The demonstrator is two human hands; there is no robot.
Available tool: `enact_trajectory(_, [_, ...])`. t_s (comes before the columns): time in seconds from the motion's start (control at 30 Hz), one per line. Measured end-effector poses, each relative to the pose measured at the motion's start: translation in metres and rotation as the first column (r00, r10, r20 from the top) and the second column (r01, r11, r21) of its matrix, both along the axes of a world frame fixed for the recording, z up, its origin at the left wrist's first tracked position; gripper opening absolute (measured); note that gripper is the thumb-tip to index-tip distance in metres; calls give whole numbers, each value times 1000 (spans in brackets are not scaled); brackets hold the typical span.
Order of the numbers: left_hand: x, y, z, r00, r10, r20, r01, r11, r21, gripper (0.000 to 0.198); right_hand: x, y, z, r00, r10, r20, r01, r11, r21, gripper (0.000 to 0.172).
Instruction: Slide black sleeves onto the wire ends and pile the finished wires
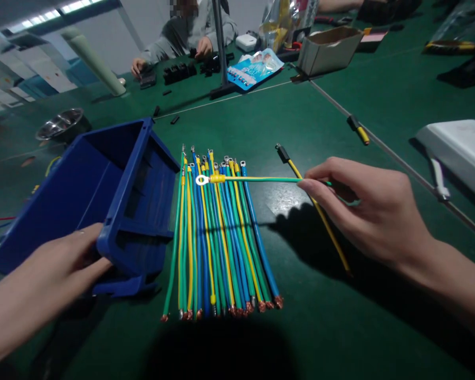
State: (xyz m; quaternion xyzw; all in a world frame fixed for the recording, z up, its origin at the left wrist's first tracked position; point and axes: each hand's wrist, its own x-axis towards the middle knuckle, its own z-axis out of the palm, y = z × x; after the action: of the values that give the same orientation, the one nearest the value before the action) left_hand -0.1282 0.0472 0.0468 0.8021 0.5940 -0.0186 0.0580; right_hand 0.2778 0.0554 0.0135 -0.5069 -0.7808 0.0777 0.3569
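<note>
Between thumb and fingers, my right hand [364, 211] pinches a green-and-yellow wire [265, 180]. Its ring terminal [201, 180] with a yellow sleeve points left, above a row of wires. That row of green, yellow and blue wires [221, 237] lies side by side on the table, terminals at the far ends and bare copper at many near ends. My left hand [75, 253] grips the lower side of an empty-looking blue plastic bin [130, 206], tipped on its side left of the row; its fingertips are hidden. Partly under my right hand lies a yellow wire [328, 232] with a black sleeve.
A metal bowl [65, 124] stands behind the bin. Farther back are a metal stand [220, 47], a blue packet [255, 68] and a cardboard box [330, 50]. A white device [459, 153] sits at right. Across the table, a person's hands [203, 48] handle dark parts.
</note>
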Motion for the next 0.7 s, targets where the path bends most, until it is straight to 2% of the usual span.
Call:
enact_trajectory(0.07, [9, 4, -3, 997, 50, 52, -44, 992, -120, 53, 1, 0, -1, 998, 55, 35, -56, 998, 24, 12])
enact_trajectory(0.17, [17, 7, -2, 983, 106, 147, -73, 975, -212, 55, 1, 1, -4, 990, 131, 51, -134, 990, 55, 8])
enact_trajectory(0.27, [21, 10, 4, 982, 70, 173, -17, 956, -292, 45, 1, 1, -6, 983, 178, 54, -182, 980, 82, 11])
enact_trajectory(0.37, [22, 11, 7, 986, 20, 168, 22, 969, -247, 44, 0, 2, -6, 978, 203, 45, -205, 976, 72, 20])
enact_trajectory(0.43, [23, 9, 7, 984, 24, 177, 14, 978, -209, 47, -1, 2, -4, 976, 217, 30, -218, 974, 64, 19])
enact_trajectory(0.5, [23, 7, 6, 982, 19, 189, 27, 971, -236, 48, -2, 2, -3, 975, 224, 9, -224, 973, 56, 15])
enact_trajectory(0.7, [26, 3, 9, 973, 122, 194, -76, 971, -226, 49, -1, 3, -3, 978, 207, 7, -207, 978, 41, 4])
